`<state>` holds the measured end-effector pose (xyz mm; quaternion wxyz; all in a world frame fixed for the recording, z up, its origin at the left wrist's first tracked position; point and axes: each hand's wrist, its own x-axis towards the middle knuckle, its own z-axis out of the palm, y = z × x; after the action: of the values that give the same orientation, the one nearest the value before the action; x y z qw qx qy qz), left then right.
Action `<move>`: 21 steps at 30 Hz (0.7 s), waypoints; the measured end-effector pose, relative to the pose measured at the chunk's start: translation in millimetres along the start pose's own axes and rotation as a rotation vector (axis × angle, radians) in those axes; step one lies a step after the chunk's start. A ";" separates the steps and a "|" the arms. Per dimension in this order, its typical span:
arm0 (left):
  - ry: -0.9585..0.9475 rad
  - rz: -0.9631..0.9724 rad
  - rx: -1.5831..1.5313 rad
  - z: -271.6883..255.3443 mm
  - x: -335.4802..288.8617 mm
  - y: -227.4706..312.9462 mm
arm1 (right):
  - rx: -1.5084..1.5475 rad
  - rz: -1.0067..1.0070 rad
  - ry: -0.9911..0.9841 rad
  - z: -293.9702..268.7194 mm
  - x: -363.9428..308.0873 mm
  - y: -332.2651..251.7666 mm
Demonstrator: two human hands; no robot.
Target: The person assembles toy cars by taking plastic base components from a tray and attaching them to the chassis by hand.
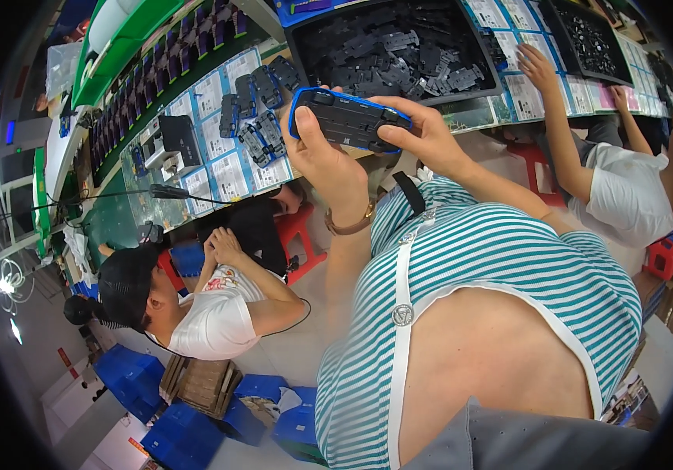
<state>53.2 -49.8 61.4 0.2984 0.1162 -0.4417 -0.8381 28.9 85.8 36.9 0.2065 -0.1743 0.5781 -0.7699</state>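
Note:
Both my hands hold a blue toy car [344, 119] upside down, its black underside facing up and its wheels showing along the edges. My left hand [327, 160] grips its left end, with the thumb on the rim. At the right end, my right hand [424, 135] presses a thumb on the underside near a wheel, the other fingers behind. Just beyond the car is a black tray [461, 95] heaped with loose black chassis parts [395, 51]. Several black chassis pieces [256, 106] lie in rows to its left on printed sheets.
A person in a white shirt and black cap [209, 325] sits at left; another person in white [626, 192] reaches over the bench at right. A second black tray [587, 47] holds small parts. A cable [172, 192] crosses the bench's left side. Blue bins [184, 439] stand on the floor.

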 end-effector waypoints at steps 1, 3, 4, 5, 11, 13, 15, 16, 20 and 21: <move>0.028 0.062 0.058 0.5 -0.6 -2.0 | 0.021 0.025 -0.012 1.3 -0.4 2.9; 0.063 -0.001 0.004 -0.2 3.7 -8.1 | 0.040 0.050 0.021 0.3 0.6 7.4; 0.102 -0.058 -0.050 -1.5 5.8 -11.4 | 0.025 0.049 0.050 -0.1 0.7 7.6; 0.095 -0.074 -0.034 -5.0 6.4 -14.5 | 0.036 0.068 0.074 0.7 0.4 7.1; -0.006 -0.174 -0.130 -15.3 0.4 -27.6 | 0.042 0.052 0.131 1.5 3.1 5.4; -0.047 -0.195 -0.151 -15.9 -1.9 -28.0 | 0.046 0.050 0.127 1.6 4.6 5.1; -0.071 -0.142 0.008 -12.4 -4.7 -28.0 | 0.050 0.049 0.120 2.9 5.1 5.5; -0.060 -0.121 -0.016 -13.5 -3.7 -29.9 | 0.060 0.061 0.121 4.4 4.7 6.0; -0.027 -0.115 0.047 -9.0 -7.9 -26.4 | 0.098 0.075 0.085 4.9 4.2 6.3; -0.020 -0.091 0.120 -8.4 -9.0 -26.6 | 0.101 0.075 0.085 4.1 4.4 8.1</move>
<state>53.6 -38.5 34.3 0.2482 0.1455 -0.4881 -0.8240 28.2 78.2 30.4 0.2188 -0.1090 0.5530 -0.7966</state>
